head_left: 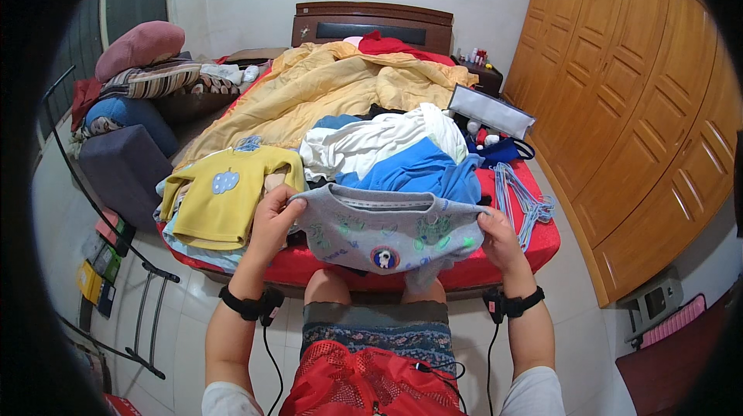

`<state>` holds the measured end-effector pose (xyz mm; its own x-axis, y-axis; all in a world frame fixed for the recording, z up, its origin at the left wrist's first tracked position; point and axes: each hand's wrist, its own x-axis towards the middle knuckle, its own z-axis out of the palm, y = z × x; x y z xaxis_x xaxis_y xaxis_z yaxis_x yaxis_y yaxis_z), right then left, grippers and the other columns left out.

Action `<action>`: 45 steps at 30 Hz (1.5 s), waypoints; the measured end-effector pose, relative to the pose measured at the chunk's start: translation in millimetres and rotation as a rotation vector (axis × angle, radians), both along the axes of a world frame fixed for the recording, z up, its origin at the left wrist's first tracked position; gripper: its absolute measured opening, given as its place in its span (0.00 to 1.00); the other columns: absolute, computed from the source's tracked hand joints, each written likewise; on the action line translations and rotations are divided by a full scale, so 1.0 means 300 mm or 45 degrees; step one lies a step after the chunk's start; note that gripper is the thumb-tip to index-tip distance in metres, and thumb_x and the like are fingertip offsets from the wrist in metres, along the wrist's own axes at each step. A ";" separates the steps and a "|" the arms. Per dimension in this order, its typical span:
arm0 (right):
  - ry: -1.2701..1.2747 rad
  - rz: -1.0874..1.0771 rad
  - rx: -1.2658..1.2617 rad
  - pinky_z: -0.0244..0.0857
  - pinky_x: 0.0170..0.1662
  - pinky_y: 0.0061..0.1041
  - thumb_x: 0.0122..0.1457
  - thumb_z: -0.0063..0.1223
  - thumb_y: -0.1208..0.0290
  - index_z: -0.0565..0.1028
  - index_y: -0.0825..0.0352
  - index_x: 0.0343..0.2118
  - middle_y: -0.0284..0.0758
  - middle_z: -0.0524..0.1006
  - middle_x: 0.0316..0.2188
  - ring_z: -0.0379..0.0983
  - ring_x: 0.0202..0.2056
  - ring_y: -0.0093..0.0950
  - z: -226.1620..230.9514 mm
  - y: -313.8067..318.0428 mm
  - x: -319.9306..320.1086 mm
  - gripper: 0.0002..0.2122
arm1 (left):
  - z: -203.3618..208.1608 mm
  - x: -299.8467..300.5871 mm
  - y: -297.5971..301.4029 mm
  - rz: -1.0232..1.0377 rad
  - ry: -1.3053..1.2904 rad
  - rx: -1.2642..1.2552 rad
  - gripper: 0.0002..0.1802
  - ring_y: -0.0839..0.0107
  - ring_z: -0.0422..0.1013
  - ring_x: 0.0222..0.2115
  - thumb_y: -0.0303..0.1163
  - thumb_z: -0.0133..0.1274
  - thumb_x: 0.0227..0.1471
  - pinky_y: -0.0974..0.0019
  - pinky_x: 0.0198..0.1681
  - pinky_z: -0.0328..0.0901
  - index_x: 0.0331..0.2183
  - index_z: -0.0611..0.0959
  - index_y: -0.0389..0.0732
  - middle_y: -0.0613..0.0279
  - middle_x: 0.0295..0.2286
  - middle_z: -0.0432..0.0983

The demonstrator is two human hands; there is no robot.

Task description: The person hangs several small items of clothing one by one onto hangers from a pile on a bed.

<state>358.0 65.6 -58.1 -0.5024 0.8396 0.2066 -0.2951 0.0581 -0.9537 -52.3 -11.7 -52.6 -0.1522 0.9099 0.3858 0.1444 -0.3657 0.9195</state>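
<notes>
A small grey patterned sweatshirt (352, 234) hangs stretched between my two hands, its neckline up and a round dark badge on its front. My left hand (272, 219) pinches one shoulder, and my right hand (501, 238) grips the other. The lower part of the garment droops in folds in front of the bed's near edge. Just left of it, a yellow child's top (232, 191) with a pale blue fruit patch lies spread on other folded clothes. Behind the sweatshirt sit a heap of white cloth (379, 145) and a blue garment (422, 172).
Blue hangers (522, 203) lie at the bed's right, near a white-lidded box (491, 110). A yellow blanket (286, 99) covers the far bed. Cushions (139, 52) are piled at left, above a black metal rack (147, 315). Wooden wardrobes (619, 99) line the right side.
</notes>
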 end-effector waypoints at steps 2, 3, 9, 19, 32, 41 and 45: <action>0.030 -0.030 0.038 0.68 0.47 0.26 0.61 0.50 0.59 0.74 0.74 0.44 0.37 0.79 0.38 0.75 0.42 0.27 0.003 0.000 0.014 0.20 | 0.010 0.011 0.009 -0.003 0.012 0.034 0.05 0.86 0.59 0.23 0.29 0.52 0.54 0.78 0.27 0.55 0.28 0.75 0.39 0.75 0.22 0.66; 0.060 -0.061 0.075 0.68 0.46 0.26 0.61 0.49 0.58 0.74 0.74 0.44 0.37 0.79 0.37 0.75 0.41 0.27 0.010 -0.001 0.019 0.20 | 0.024 0.020 0.009 -0.006 -0.002 0.038 0.06 0.86 0.59 0.23 0.29 0.53 0.54 0.78 0.27 0.54 0.27 0.75 0.39 0.75 0.22 0.66; 0.265 -0.382 0.026 0.65 0.39 0.19 0.64 0.46 0.61 0.76 0.72 0.39 0.32 0.78 0.32 0.73 0.33 0.20 0.101 0.003 0.012 0.16 | 0.103 0.078 0.082 -0.016 -0.097 0.191 0.09 0.85 0.58 0.23 0.32 0.55 0.53 0.77 0.26 0.54 0.25 0.74 0.40 0.76 0.21 0.65; -0.133 -0.718 -0.144 0.60 0.31 0.18 0.63 0.51 0.58 0.74 0.65 0.34 0.26 0.73 0.26 0.67 0.28 0.17 -0.264 0.344 0.072 0.13 | -0.091 0.190 0.333 0.013 0.024 -0.311 0.13 0.81 0.62 0.21 0.38 0.57 0.52 0.75 0.25 0.57 0.25 0.76 0.40 0.74 0.20 0.67; -1.200 -1.702 0.444 0.65 0.47 0.41 0.52 0.56 0.69 0.69 0.70 0.41 0.45 0.72 0.40 0.70 0.43 0.44 -0.420 0.264 0.416 0.16 | -0.156 0.253 0.297 -0.059 -0.171 -0.478 0.10 0.82 0.65 0.24 0.38 0.53 0.56 0.75 0.27 0.60 0.30 0.78 0.42 0.73 0.24 0.71; -1.757 -1.595 -0.246 0.68 0.45 0.46 0.56 0.54 0.62 0.68 0.69 0.44 0.49 0.74 0.45 0.73 0.44 0.51 -0.431 0.245 0.528 0.18 | -0.171 0.269 0.265 -0.127 -0.200 -0.475 0.09 0.82 0.66 0.25 0.38 0.54 0.56 0.75 0.29 0.61 0.32 0.78 0.42 0.73 0.25 0.72; -1.871 -1.538 -0.302 0.68 0.46 0.46 0.59 0.44 0.65 0.70 0.70 0.44 0.50 0.75 0.44 0.74 0.44 0.49 -0.437 0.263 0.551 0.15 | -0.170 0.270 0.253 -0.126 -0.182 -0.477 0.09 0.82 0.67 0.26 0.38 0.54 0.55 0.74 0.31 0.63 0.32 0.78 0.42 0.73 0.26 0.73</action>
<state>523.5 144.6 -189.2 0.6371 0.7675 0.0703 0.7240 -0.5647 -0.3961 28.8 64.3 -103.5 -0.0849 0.9964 0.0065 -0.0132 -0.0076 0.9999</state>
